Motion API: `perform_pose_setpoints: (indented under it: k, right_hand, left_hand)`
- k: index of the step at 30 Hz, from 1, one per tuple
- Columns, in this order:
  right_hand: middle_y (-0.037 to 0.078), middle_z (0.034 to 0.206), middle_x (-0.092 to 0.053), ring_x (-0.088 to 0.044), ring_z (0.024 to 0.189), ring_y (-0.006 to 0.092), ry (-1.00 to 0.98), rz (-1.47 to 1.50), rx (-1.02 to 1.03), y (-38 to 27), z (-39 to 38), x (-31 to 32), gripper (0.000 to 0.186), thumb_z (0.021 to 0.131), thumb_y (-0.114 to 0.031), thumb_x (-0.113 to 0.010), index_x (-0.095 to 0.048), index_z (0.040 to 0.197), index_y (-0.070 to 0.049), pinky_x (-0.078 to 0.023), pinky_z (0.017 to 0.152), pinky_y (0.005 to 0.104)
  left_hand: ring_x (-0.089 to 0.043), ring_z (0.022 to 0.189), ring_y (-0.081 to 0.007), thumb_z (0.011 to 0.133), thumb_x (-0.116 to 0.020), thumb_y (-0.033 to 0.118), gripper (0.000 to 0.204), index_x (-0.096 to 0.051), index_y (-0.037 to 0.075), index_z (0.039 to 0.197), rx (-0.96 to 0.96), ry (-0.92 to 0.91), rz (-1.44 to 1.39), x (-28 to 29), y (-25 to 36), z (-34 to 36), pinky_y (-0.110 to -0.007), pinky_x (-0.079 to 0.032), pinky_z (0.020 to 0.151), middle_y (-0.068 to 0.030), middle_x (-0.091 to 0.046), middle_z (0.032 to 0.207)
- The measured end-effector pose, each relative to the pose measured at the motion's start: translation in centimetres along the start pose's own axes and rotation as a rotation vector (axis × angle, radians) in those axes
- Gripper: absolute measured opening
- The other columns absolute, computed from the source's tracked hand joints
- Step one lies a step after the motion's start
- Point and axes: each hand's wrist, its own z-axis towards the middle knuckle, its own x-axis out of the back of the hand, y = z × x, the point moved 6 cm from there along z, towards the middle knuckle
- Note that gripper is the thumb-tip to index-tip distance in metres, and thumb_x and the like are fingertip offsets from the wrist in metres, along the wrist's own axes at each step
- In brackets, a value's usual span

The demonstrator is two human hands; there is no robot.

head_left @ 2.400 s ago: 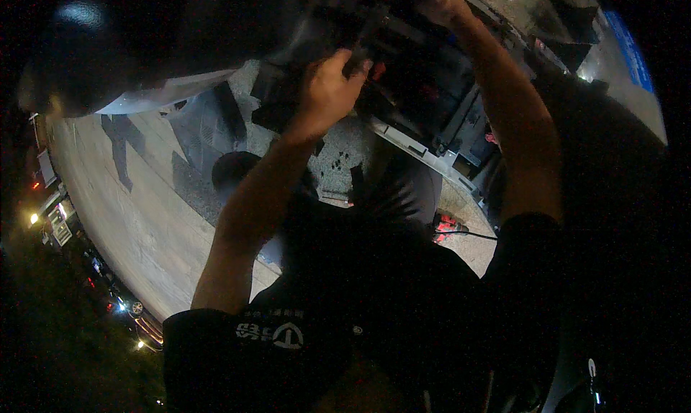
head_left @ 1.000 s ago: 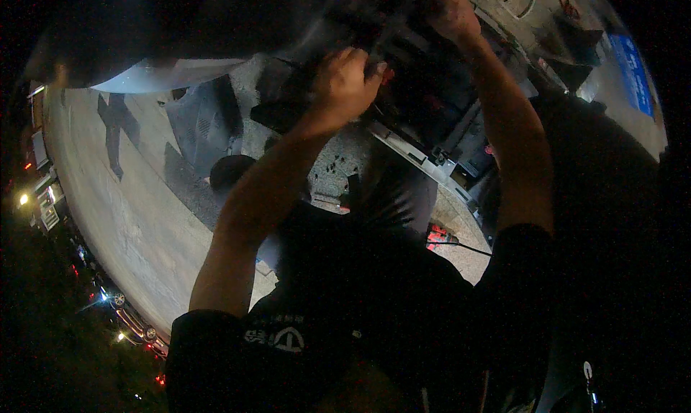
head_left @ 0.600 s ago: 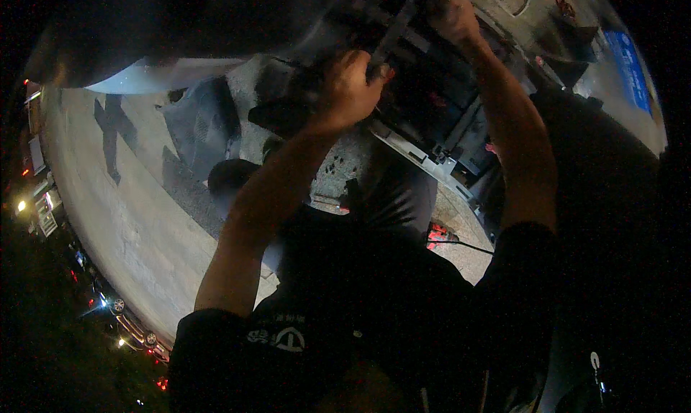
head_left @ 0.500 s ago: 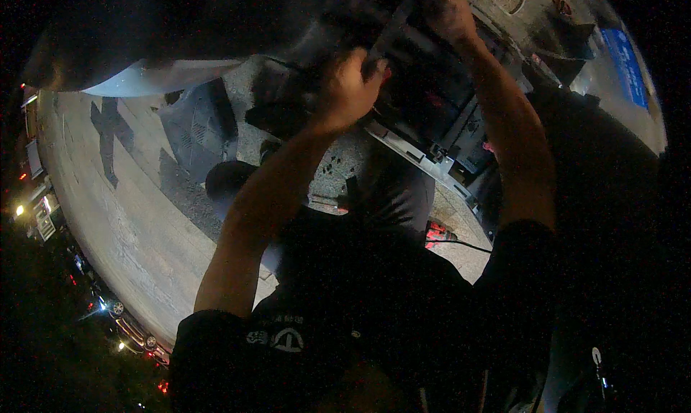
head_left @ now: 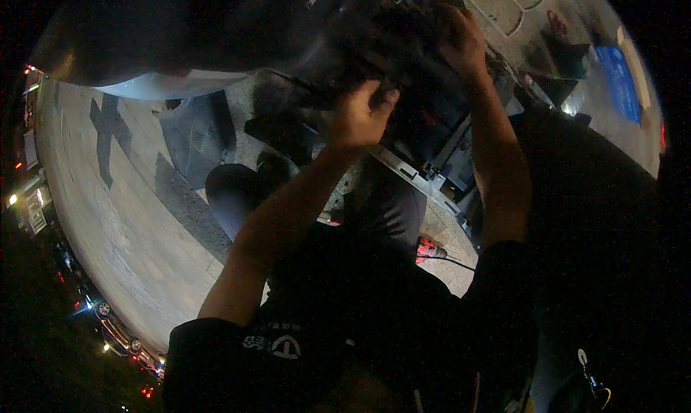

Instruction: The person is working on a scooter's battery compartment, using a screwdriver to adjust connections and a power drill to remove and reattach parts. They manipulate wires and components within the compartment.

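My left hand (head_left: 358,118) is closed, its thumb and fingers curled at the edge of a dark, cluttered assembly (head_left: 417,103). Whatever lies between those fingers is lost in shadow. Farther up and to the right, my right hand (head_left: 466,47) reaches over the same assembly with its fingers bent inward. What it grips is too dark to make out. Along the near side of the assembly runs a pale metal bar (head_left: 410,171) with slots in it.
A red power tool (head_left: 430,250) with a black cord lies on the ground by my leg. A large dark curved body panel (head_left: 180,32) hangs at upper left, over a grey angular piece (head_left: 198,132). A blue panel (head_left: 617,82) stands at far right.
Both hands have come slightly lower in the view, the left also a little to the right. A long dark strip seen between the hands earlier no longer shows clearly.
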Motion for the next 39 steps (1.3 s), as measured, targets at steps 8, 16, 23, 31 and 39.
perform_pose_setpoints:
  k: [8, 16, 23, 31, 39]
  right_hand:
    - [0.014, 0.118, -0.066, -0.057, 0.114, 0.0381, -0.122, -0.039, 0.108, 0.4, -1.0, -0.5, 0.05, 0.079, -0.005, -0.062, -0.06, 0.128, -0.012, -0.048, 0.098, 0.0453]
    - [0.016, 0.117, -0.065, -0.058, 0.11, 0.038, -0.124, -0.036, 0.166, 0.2, -0.8, -1.2, 0.051, 0.08, 0.0, -0.057, -0.059, 0.129, -0.01, -0.047, 0.096, 0.0452]
    - [0.016, 0.121, -0.064, -0.058, 0.11, 0.0392, -0.183, -0.02, 0.092, 2.6, -1.3, -1.3, 0.053, 0.076, -0.008, -0.066, -0.059, 0.129, -0.009, -0.046, 0.1, 0.046]
    - [0.018, 0.118, -0.062, -0.062, 0.107, 0.038, -0.273, -0.053, 0.049, 2.9, -0.8, -1.8, 0.048, 0.086, -0.002, -0.058, -0.058, 0.132, -0.015, -0.053, 0.089, 0.0409]
    - [0.017, 0.118, -0.063, -0.063, 0.107, 0.0354, -0.226, -0.006, 0.085, 3.5, -0.8, -1.8, 0.051, 0.085, -0.001, -0.061, -0.058, 0.134, -0.019, -0.053, 0.087, 0.0405]
  left_hand:
    - [-0.067, 0.081, -0.0227, 0.09, -0.071, 0.027, 0.032, -0.067, -0.001, 0.104, 0.104, 0.014, -0.042, 0.4, -0.3, 0.2, -0.037, -0.052, 0.075, -0.0142, -0.071, 0.088]
    - [-0.066, 0.081, -0.0228, 0.083, -0.079, 0.031, 0.038, -0.067, 0.001, 0.102, 0.244, 0.055, -0.02, 1.0, -2.0, 0.2, -0.036, -0.052, 0.075, -0.0141, -0.071, 0.089]
    - [-0.066, 0.08, -0.023, 0.083, -0.079, 0.032, 0.038, -0.065, 0.002, 0.1, 0.175, 0.066, 0.043, 0.7, -2.3, 0.3, -0.036, -0.052, 0.073, -0.0134, -0.07, 0.086]
    - [-0.065, 0.078, -0.0197, 0.082, -0.08, 0.03, 0.035, -0.064, 0.003, 0.097, 0.132, 0.137, 0.093, 0.8, -1.6, -0.2, -0.035, -0.051, 0.072, -0.0125, -0.069, 0.086]
    - [-0.062, 0.078, -0.017, 0.082, -0.08, 0.025, 0.034, -0.064, 0.0, 0.097, 0.067, 0.185, 0.014, 1.0, -2.7, -0.2, -0.034, -0.051, 0.072, -0.0094, -0.068, 0.086]
